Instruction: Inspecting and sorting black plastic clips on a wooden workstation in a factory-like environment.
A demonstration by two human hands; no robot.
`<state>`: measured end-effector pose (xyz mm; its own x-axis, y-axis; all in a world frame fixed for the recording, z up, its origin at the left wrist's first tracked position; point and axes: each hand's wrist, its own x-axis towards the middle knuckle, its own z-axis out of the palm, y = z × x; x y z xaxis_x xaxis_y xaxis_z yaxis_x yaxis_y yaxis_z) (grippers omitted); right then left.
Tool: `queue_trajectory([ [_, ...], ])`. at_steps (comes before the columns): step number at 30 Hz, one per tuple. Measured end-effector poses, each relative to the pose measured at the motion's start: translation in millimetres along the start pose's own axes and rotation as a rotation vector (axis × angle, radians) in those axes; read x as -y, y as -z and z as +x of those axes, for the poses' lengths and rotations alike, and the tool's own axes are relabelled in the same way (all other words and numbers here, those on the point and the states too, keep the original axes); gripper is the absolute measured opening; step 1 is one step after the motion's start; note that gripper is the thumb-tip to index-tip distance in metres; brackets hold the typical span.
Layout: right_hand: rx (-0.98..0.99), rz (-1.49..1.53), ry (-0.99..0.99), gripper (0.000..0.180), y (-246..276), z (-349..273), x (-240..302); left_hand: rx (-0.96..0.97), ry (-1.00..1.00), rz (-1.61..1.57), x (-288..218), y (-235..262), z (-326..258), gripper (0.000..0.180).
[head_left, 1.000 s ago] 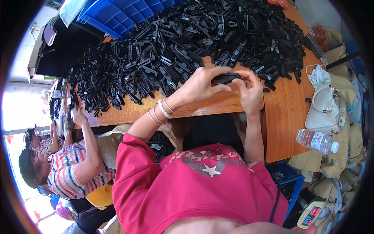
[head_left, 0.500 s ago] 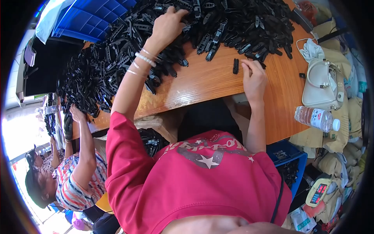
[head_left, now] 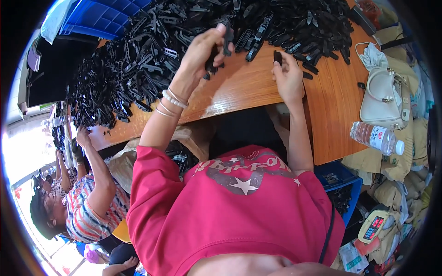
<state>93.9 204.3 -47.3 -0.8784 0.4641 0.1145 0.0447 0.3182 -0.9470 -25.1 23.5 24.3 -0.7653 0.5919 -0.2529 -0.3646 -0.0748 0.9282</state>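
Note:
My left hand (head_left: 196, 56), with bracelets on its wrist, is closed on a long black plastic part (head_left: 227, 40) held up over the pile's near edge. More black pieces show dark beneath its fingers. To the right, just above the tabletop, my right hand (head_left: 290, 82) pinches a short black plastic piece (head_left: 277, 57) between thumb and fingers. The two held pieces are apart. Beyond both hands spreads a big pile of narrow black plastic parts (head_left: 149, 57), some slotted like ladders. A few loose black parts (head_left: 310, 68) lie just right of my right hand.
The wooden table (head_left: 334, 117) runs across in front of me. A white handbag (head_left: 380, 108) and a water bottle (head_left: 374, 137) are at the right. Blue crates stand at back left and under the table (head_left: 352, 193). A co-worker (head_left: 94, 207) reaches into the pile at left.
My left hand has drawn back from the pile toward me with a black part in its grip. My right hand has moved slightly left and picked up the short black piece from the table.

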Motion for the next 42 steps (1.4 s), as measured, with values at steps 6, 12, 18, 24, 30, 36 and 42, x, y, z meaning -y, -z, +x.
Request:
queue_trajectory([
  [6,0.038,0.395,0.058,0.019,5,-4,32,0.122,0.043,0.214,12,-13,-24,0.022],
  [12,0.179,0.512,0.019,0.018,3,-19,53,0.127,0.028,0.463,5,-19,-35,0.028],
  [18,0.082,0.525,0.098,0.019,-5,-32,53,0.027,-0.282,0.775,3,-30,-46,0.027],
  [24,0.027,0.488,0.150,0.018,-6,-34,54,0.120,-0.231,0.664,3,-31,-53,0.029],
  [30,-0.082,0.696,0.162,0.030,-13,-36,60,0.112,-0.470,0.923,22,-30,-52,0.036],
  [36,0.116,0.466,0.113,0.027,1,-37,42,0.111,-0.432,0.954,27,-36,-57,0.038],
  [42,0.078,0.454,0.103,0.022,5,-34,33,0.094,-0.381,0.791,36,-44,-51,0.039],
])
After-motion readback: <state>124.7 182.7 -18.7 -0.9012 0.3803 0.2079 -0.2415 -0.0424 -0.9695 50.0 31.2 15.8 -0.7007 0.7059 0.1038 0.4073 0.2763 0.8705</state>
